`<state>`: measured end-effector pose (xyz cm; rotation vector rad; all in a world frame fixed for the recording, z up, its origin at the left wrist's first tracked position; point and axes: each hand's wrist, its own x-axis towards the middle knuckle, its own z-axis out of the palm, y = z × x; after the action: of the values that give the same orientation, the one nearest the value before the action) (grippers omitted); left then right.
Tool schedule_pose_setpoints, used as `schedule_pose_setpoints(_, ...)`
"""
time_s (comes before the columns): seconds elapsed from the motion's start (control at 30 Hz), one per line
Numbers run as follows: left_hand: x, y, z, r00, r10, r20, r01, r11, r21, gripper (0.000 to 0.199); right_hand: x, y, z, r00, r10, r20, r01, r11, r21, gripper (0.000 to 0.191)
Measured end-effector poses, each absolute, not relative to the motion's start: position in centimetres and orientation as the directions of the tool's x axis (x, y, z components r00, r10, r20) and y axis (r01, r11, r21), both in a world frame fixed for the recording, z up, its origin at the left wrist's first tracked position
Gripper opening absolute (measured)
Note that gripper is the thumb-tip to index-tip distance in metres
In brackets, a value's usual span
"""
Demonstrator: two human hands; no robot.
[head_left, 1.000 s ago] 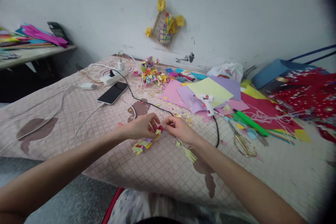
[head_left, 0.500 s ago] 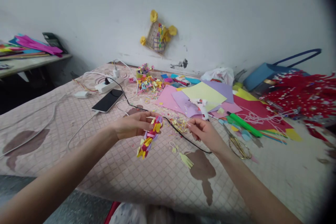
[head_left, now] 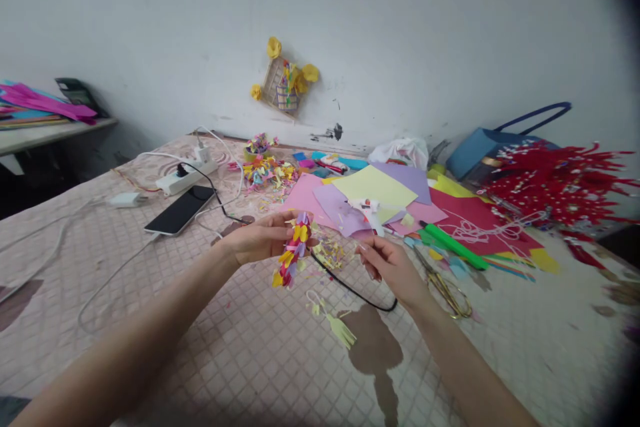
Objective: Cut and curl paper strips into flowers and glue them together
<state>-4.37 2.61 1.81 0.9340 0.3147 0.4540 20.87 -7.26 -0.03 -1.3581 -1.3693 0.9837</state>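
My left hand (head_left: 260, 238) is closed around a small decoration of pink, yellow and lilac paper pieces (head_left: 294, 253), held above the table and hanging at a slant. To its right, my right hand (head_left: 385, 263) has thumb and fingers pinched together; anything between them is too small to make out. A white glue gun (head_left: 369, 211) stands just behind that hand, with a black cord (head_left: 350, 288) looping below both hands. On the cloth in front lies a pale yellow paper tassel (head_left: 341, 330) with a string loop.
Coloured paper sheets (head_left: 380, 188), gold-handled scissors (head_left: 450, 295) and a green tube-like item (head_left: 453, 245) lie to the right. Paper scraps (head_left: 270, 172) are heaped at the back. A phone (head_left: 181, 210) and a power strip (head_left: 187, 175) with cables are on the left.
The view has shifted, so the background sits further left. The paper decoration hangs more upright in my left hand. My right hand remains pinched, close to the glue gun.
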Motion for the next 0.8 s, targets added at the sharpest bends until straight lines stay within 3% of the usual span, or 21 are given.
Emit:
schedule_pose_setpoints(0.17, -4.9, 3.0, 1.0, 0.808, 0.574, -0.134, -0.197, 0.476, 0.857, 0.044, 20.6, -8.3, -0.9, -0.018, 0.998, 0.063, 0.349, 0.065, -0.935, 0.028)
schedule_pose_setpoints(0.4, -5.8, 3.5, 0.6, 0.721, 0.673, -0.163, -0.201, 0.429, 0.881, 0.042, 18.7, -10.5, 0.2, -0.247, 0.964, 0.098, 0.618, 0.235, -0.750, 0.009)
schedule_pose_setpoints(0.67, -6.2, 3.0, 0.7, 0.770, 0.615, -0.170, -0.144, 0.427, 0.893, 0.042, 17.9, -9.8, 0.6, -0.271, 0.948, 0.165, 0.687, 0.311, -0.657, 0.008)
schedule_pose_setpoints(0.8, -6.3, 2.9, 0.5, 0.804, 0.570, -0.170, -0.148, 0.470, 0.870, 0.042, 19.8, -8.3, 1.2, -0.113, 0.949, 0.295, 0.733, 0.281, -0.620, 0.013)
